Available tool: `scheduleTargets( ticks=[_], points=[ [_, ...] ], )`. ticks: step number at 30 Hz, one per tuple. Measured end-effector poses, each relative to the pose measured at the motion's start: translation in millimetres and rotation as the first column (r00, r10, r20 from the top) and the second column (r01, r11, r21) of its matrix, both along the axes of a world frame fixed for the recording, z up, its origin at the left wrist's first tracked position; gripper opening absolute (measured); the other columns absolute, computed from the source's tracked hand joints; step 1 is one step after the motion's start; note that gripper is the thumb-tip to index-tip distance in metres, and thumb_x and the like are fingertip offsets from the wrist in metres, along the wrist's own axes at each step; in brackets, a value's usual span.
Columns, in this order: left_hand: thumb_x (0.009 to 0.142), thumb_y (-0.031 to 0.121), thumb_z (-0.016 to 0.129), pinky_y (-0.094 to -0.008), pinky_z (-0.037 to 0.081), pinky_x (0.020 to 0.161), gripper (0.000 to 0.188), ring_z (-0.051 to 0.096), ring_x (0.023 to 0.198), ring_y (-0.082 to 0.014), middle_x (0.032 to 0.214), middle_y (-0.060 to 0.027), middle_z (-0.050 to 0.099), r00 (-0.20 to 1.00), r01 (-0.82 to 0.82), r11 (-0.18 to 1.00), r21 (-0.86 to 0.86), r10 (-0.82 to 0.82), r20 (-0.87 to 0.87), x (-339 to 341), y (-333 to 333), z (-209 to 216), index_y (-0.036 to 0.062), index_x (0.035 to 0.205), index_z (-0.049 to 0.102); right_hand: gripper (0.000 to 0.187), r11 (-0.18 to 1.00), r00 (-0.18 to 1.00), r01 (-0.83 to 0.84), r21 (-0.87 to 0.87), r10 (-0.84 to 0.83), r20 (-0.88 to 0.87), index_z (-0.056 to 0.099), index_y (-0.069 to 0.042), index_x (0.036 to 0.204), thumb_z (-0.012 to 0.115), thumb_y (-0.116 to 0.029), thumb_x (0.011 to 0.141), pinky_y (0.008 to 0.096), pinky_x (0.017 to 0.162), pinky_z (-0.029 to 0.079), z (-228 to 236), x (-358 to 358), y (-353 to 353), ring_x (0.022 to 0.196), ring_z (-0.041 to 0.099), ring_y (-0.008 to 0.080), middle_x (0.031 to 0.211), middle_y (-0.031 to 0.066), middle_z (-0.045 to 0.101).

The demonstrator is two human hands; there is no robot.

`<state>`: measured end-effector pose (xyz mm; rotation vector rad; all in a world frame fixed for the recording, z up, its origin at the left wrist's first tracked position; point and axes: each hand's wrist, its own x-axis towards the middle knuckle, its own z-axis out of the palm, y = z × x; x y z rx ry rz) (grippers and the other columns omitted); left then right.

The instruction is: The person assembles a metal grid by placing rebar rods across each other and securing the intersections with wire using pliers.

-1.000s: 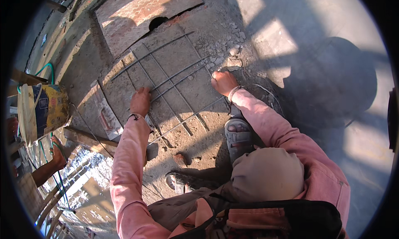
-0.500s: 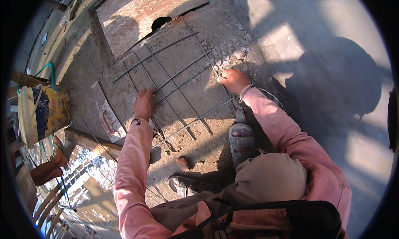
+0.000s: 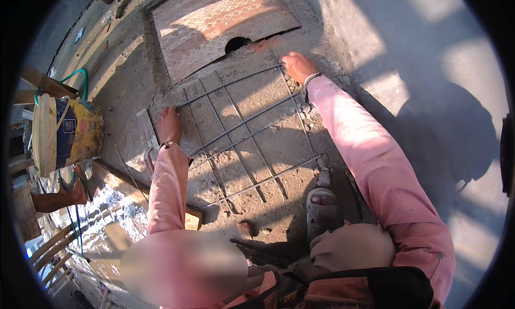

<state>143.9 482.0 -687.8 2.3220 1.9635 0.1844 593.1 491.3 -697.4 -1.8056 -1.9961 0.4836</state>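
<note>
A grid of thin steel reinforcing bars [image 3: 240, 125], crossed at wide spacing, lies over the rough, dusty ground in front of me. My left hand [image 3: 169, 126] is at its far left corner, fingers closed round the end of the farthest crossbar. At the far right corner, my right hand [image 3: 300, 67] grips the other end of that same bar. Part of the grid's left edge is hidden by my left hand and forearm. Beside my left wrist lies a flat, pale, mortar-stained strip [image 3: 146, 132].
Beyond the grid is a patterned metal plate [image 3: 214, 22] with a dark hole at its edge. A mortar-stained yellow bucket [image 3: 80, 132] stands left, near another person's bare foot [image 3: 79, 188]. Rubble [image 3: 310, 113] lines the grid's right side. My sandalled foot [image 3: 322, 207] is close to its near corner.
Both hands have shifted to the grid's far corners, the left from inside its left part, the right from its right side. The grid has turned slightly and the view has shifted.
</note>
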Motion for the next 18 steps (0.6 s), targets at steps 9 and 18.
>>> scheduleTargets(
  ticks=[9,18],
  points=[
    [0.083,0.012,0.054,-0.0451,0.047,0.074,0.011,0.058,0.087,-0.0361,0.094,-0.0133,0.058,0.997,-0.023,0.998,0.066,0.019,0.074,7,24,-1,0.0084,0.092,0.059,0.020,0.998,0.979,0.055,0.041,-0.062,0.192,0.058,-0.009,0.101,0.050,-0.004,0.083,0.0464,0.082,0.048,20,-17,19,0.100,0.058,0.0391,0.116,0.0164,0.057],
    [0.085,0.020,0.057,-0.0448,0.044,0.078,0.015,0.056,0.090,-0.0363,0.091,-0.0173,0.056,0.953,-0.110,0.985,0.135,0.066,0.296,27,14,1,0.0060,0.091,0.057,0.016,0.991,0.991,0.110,0.079,-0.116,0.067,0.062,-0.008,0.095,0.055,-0.017,0.083,0.0457,0.074,0.047,28,-29,16,0.086,0.059,0.0368,0.093,0.0155,0.062]
  ],
)
